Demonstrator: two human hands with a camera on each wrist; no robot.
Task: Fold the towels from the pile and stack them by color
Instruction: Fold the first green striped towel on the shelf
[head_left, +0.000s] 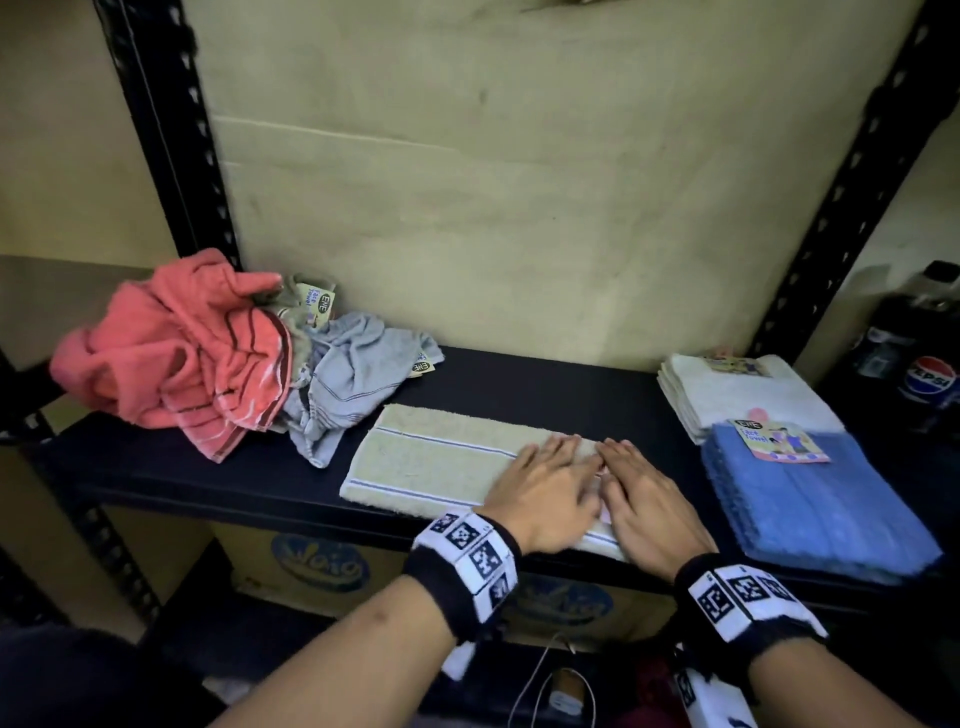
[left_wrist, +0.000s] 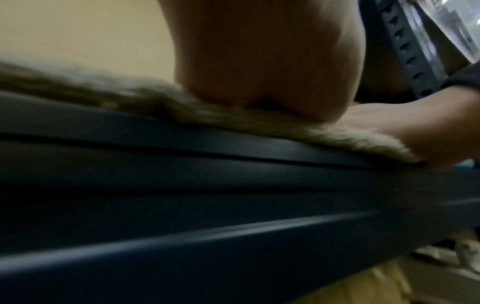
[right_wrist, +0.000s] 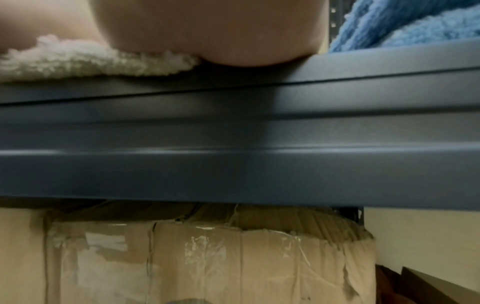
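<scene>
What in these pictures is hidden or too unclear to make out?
- Head view: the right end of the cream towel, covered by the left hand and right hand.
- Head view: the pile, its towel count lost in tangled folds.
- Left wrist view: towel texture, blurred.

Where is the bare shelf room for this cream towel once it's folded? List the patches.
Widest bare strip of shelf: behind the cream towel, between the grey towel and the white stack. A narrow gap separates the right hand from the blue stack. Crowded: the left end, under the pink towel.
</scene>
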